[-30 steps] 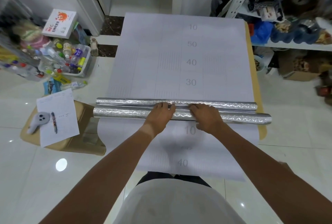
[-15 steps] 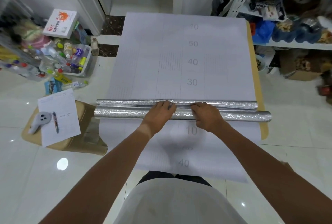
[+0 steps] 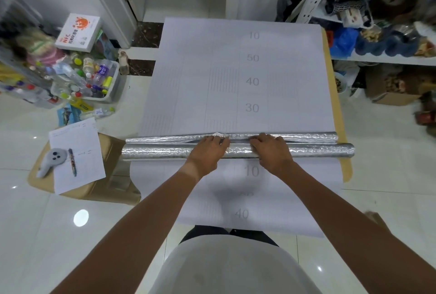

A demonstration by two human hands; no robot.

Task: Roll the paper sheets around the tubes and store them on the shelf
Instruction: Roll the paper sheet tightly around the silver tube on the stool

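Two silver foil-wrapped tubes lie side by side across a large white paper sheet (image 3: 236,69) printed with numbers. The near tube (image 3: 160,152) is longer than the far tube (image 3: 165,139), and the two almost touch. My left hand (image 3: 207,151) and my right hand (image 3: 271,152) lie over the middle of the near tube, close together. Their fingertips reach the far tube, where the foil is wrinkled. The white metal shelf (image 3: 382,59) stands at the right, full of items.
The sheet covers a tan table (image 3: 339,109) and hangs over its near edge. On the left, a cardboard box (image 3: 113,190) carries a paper, a pen and a grey device. A bin of bottles (image 3: 94,81) sits on the floor behind it.
Both hands have crept slightly forward over the near tube, fingertips now on the far tube. The tubes have hardly moved.
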